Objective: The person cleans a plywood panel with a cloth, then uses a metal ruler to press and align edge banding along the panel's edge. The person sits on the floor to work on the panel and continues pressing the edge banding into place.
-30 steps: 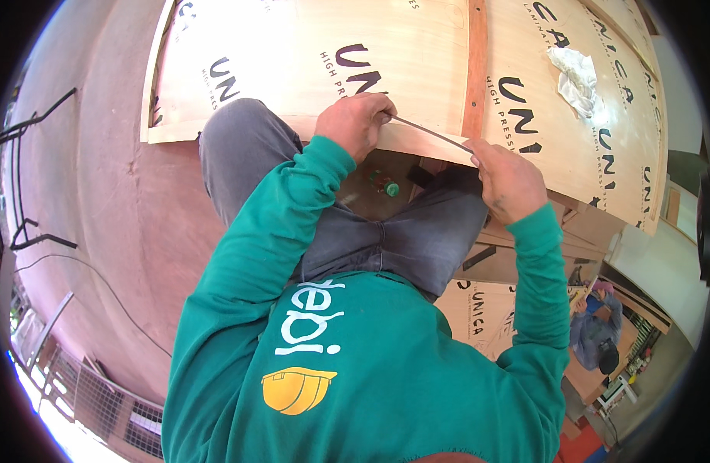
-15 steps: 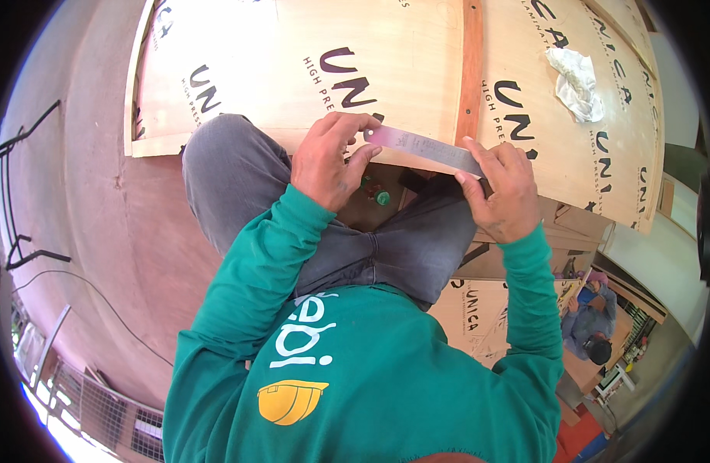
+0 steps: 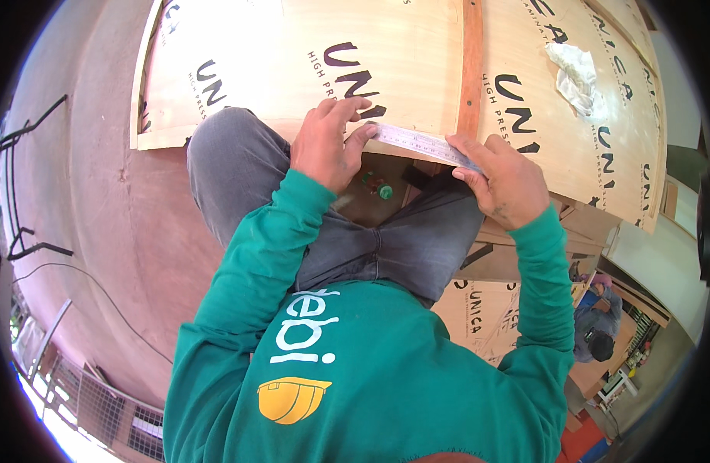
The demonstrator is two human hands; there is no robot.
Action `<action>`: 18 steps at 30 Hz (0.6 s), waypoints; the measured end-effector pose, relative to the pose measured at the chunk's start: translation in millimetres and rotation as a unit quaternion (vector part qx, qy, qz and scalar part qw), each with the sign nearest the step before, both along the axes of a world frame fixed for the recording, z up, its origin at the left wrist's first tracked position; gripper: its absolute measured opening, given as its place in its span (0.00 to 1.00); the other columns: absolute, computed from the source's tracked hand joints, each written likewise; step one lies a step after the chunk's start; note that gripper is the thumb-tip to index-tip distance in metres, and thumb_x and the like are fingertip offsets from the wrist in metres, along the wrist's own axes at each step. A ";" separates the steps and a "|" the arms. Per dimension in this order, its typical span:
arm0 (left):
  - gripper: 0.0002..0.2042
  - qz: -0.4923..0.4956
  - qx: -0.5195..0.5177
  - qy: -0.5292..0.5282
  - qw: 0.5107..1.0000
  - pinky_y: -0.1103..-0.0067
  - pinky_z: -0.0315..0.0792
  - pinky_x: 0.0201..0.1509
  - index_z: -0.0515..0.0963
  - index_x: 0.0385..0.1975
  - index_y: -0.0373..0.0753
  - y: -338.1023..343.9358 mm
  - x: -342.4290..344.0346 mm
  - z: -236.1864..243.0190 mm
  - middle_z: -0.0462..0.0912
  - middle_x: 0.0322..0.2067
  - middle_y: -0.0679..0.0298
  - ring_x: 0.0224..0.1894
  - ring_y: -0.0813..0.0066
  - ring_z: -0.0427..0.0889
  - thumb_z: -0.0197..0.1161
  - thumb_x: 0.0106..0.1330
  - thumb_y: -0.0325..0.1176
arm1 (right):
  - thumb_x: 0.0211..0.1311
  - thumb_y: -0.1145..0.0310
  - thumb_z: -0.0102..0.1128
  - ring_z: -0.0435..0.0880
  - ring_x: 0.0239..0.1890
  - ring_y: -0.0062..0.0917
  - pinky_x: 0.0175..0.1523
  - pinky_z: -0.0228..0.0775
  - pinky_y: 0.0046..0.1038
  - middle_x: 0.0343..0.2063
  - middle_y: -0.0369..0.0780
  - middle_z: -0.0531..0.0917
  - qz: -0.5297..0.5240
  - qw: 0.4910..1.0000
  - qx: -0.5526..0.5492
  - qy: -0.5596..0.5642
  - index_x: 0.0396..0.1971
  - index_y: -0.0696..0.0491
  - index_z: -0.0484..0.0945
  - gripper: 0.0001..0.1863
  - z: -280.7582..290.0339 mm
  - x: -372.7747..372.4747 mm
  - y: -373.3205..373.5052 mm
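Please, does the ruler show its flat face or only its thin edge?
Flat face: the ruler has its broad, marked side in view, one end in the right hand.

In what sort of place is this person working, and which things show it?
Probably a carpentry workshop. The right hand holds a thin ruler by the edge of a large wooden panel, and another wooden board is visible lower right.

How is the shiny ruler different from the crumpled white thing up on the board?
The ruler is straight and narrow, but the crumpled white thing is wrinkled and uneven. The ruler carries fine dark markings, while the crumpled white thing has bright folds. The right hand grips the ruler; the crumpled white thing lies on the board. Both look pale.
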State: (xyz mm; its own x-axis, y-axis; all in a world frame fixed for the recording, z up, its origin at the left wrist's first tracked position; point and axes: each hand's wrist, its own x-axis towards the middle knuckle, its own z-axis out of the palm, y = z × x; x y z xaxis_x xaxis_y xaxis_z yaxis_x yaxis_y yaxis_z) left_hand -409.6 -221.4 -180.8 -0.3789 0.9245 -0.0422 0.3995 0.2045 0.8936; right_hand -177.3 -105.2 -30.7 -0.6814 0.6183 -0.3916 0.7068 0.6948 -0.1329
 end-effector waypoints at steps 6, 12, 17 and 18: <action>0.14 -0.059 -0.031 -0.004 0.998 0.62 0.81 0.57 0.86 0.57 0.39 -7.1 -3.4 13.9 0.89 0.51 0.52 0.51 0.50 0.86 0.69 0.75 0.32 | 0.75 0.66 0.64 0.86 0.38 0.37 0.42 0.79 0.41 0.36 0.40 0.81 0.093 0.994 0.037 -0.046 0.65 0.42 0.83 0.21 -13.4 9.1 6.5; 0.12 -0.055 -0.026 0.015 0.998 0.63 0.81 0.57 0.87 0.55 0.38 -5.7 -1.4 0.4 0.90 0.48 0.52 0.52 0.52 0.87 0.68 0.75 0.30 | 0.68 0.73 0.63 0.87 0.40 0.36 0.43 0.78 0.39 0.36 0.39 0.80 0.089 0.992 0.046 -0.069 0.61 0.45 0.82 0.22 -15.3 -7.0 0.4; 0.10 -0.010 -0.052 -0.040 0.998 0.63 0.81 0.56 0.88 0.52 0.38 2.3 -4.5 -1.6 0.91 0.45 0.53 0.48 0.52 0.87 0.69 0.74 0.29 | 0.68 0.74 0.62 0.87 0.40 0.35 0.43 0.78 0.38 0.37 0.40 0.80 0.115 0.988 0.059 -0.087 0.60 0.46 0.80 0.21 -22.5 -22.4 7.4; 0.09 -0.007 -0.058 -0.043 0.997 0.63 0.81 0.55 0.88 0.51 0.38 3.7 -5.9 -2.7 0.91 0.45 0.53 0.47 0.51 0.87 0.69 0.74 0.29 | 0.68 0.74 0.61 0.87 0.40 0.35 0.43 0.78 0.38 0.37 0.40 0.80 0.112 0.988 0.049 -0.098 0.60 0.46 0.80 0.21 -23.6 -25.6 9.2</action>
State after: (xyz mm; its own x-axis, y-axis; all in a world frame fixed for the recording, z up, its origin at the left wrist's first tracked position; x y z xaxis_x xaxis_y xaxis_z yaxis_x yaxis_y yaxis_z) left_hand -415.5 -217.7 -183.5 -0.3561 0.9167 -0.1811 0.3262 0.3036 0.8952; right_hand -202.9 -95.9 -54.3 -0.7228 0.5017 -0.4752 0.5386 0.8399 0.0676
